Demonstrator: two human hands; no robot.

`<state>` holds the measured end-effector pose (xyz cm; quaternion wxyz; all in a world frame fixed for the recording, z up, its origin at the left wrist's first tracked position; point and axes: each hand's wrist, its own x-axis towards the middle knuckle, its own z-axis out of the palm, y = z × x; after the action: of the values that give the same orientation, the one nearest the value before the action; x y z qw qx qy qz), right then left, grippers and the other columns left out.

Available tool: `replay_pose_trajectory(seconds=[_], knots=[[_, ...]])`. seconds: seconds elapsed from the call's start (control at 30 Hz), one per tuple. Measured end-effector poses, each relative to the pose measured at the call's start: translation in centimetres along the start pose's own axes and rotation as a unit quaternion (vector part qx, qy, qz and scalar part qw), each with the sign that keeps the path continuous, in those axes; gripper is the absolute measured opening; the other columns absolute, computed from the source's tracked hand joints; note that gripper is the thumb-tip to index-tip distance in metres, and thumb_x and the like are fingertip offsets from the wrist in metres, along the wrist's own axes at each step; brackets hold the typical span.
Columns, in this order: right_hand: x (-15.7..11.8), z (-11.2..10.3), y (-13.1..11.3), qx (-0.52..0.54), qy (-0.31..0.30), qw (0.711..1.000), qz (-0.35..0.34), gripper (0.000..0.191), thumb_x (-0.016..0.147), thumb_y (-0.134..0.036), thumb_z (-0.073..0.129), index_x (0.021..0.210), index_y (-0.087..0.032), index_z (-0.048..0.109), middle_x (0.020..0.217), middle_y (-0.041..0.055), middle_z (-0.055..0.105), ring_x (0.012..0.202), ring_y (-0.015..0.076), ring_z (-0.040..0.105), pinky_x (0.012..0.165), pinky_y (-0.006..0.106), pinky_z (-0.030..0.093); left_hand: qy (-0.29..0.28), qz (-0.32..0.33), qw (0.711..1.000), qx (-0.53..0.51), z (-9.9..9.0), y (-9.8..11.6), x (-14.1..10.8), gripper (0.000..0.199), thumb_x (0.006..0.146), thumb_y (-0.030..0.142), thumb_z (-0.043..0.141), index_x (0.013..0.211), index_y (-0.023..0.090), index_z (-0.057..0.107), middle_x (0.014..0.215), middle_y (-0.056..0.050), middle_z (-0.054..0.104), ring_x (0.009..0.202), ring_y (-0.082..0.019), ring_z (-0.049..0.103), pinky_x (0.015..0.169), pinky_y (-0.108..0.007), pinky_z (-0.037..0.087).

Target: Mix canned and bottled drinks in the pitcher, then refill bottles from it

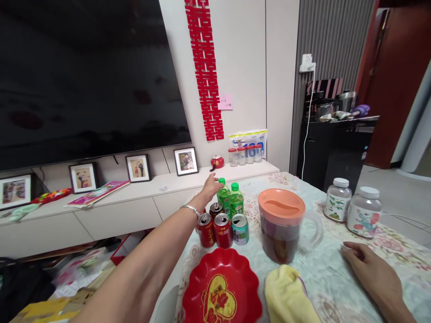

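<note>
Basically, rear green bottle (223,195) upright, long axis vertical, cap (222,180) up; left hand (212,185) beside it, fingers loosely open, contact unclear; right hand (374,267) half-open on tablecloth (325,264).

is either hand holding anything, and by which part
The right hand holds nothing, resting on the tablecloth. The left hand reaches beside a green-capped bottle; whether it grips the bottle can't be told.

Four framed photos (186,161), two green bottles (236,200), one pitcher (280,237)
</note>
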<state>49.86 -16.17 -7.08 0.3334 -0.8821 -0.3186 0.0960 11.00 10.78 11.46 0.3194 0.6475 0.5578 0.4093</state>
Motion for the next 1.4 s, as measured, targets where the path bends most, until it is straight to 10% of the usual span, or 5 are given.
replay_pose_trajectory(seconds=[0.5, 0.97, 1.2, 1.27, 1.4], knots=[[-0.5, -0.3, -0.9, -0.016, -0.018, 1.000, 0.001, 0.056, 0.076, -0.060, 0.048, 0.108, -0.023, 0.074, 0.100, 0.0125, 0.081, 0.094, 0.0406, 0.072, 0.077, 0.048, 0.053, 0.053, 0.073, 0.996, -0.020, 1.4, -0.5, 1.7, 0.039, 0.099, 0.037, 0.068, 0.133, 0.018, 0.062, 0.133, -0.011, 0.065, 0.113, -0.026, 0.068, 0.094, -0.048, 0.060], [-0.9, 0.1, -1.3, -0.019, 0.028, 0.999, -0.004, 0.046, 0.075, -0.058, 0.051, 0.097, -0.025, 0.073, 0.095, 0.0154, 0.076, 0.098, 0.0436, 0.068, 0.077, 0.048, 0.046, 0.180, 0.244, 0.953, -0.025, -7.3, 10.1, 0.4, 0.042, 0.084, 0.004, 0.074, 0.124, 0.010, 0.061, 0.121, -0.007, 0.072, 0.119, -0.021, 0.069, 0.104, -0.036, 0.054], [-1.9, -0.3, -1.9, 0.079, 0.080, 0.994, 0.010, 0.043, 0.072, -0.047, 0.061, 0.099, -0.017, 0.077, 0.080, 0.0099, 0.071, 0.085, 0.0318, 0.065, 0.084, 0.044, 0.046, 0.112, 0.391, 0.913, 0.014, -12.2, 13.4, -8.3, 0.038, 0.085, 0.030, 0.081, 0.115, 0.011, 0.068, 0.093, 0.003, 0.072, 0.103, -0.021, 0.075, 0.096, -0.052, 0.057], [-2.8, -0.5, -2.5, 0.146, 0.103, 0.984, 0.006, 0.048, 0.071, -0.045, 0.064, 0.105, -0.015, 0.077, 0.078, 0.0073, 0.069, 0.079, 0.0273, 0.066, 0.086, 0.042, 0.048, 0.059, 0.391, 0.918, -0.024, -12.4, 12.4, -12.1, 0.044, 0.074, 0.045, 0.091, 0.108, 0.026, 0.071, 0.092, 0.003, 0.074, 0.099, -0.023, 0.076, 0.095, -0.049, 0.062], [-4.9, -1.1, -4.4, 0.277, 0.142, 0.950, -0.011, 0.057, 0.068, -0.048, 0.074, 0.112, -0.012, 0.077, 0.077, 0.0039, 0.067, 0.066, 0.0194, 0.061, 0.074, 0.037, 0.054, 0.009, 0.318, 0.946, -0.070, -11.1, 8.4, -17.8, 0.053, 0.075, 0.043, 0.091, 0.116, 0.018, 0.069, 0.097, -0.001, 0.075, 0.093, -0.022, 0.075, 0.091, -0.044, 0.062]])
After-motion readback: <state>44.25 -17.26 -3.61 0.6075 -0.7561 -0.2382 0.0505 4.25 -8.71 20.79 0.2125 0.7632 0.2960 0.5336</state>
